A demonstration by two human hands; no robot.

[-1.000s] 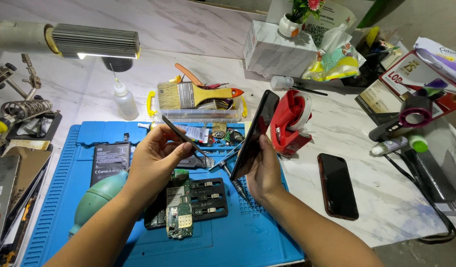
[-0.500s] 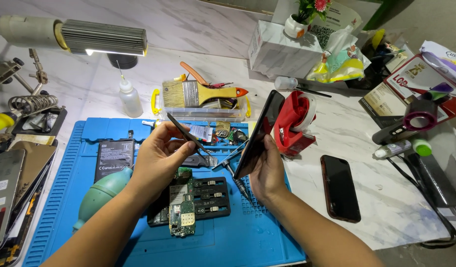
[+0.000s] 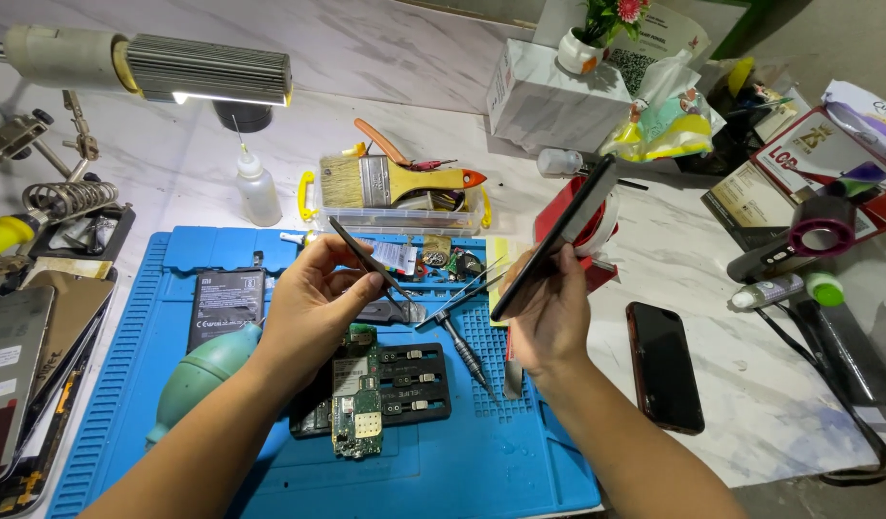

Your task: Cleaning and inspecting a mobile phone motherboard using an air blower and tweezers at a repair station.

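Holding the tweezers (image 3: 371, 261) pinched in our left hand (image 3: 313, 303), we now have their tip lower, nearer the screen (image 3: 555, 235) than a second ago. Our right hand (image 3: 550, 317) grips that screen, tilted on edge above the blue mat (image 3: 481, 452), over the circuit board (image 3: 358, 408).

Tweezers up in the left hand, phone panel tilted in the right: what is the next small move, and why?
Probably bring the tweezers in the left hand across to the lower edge of the dark phone panel, which the right hand holds tilted on edge. The tips point that way but remain apart from it.
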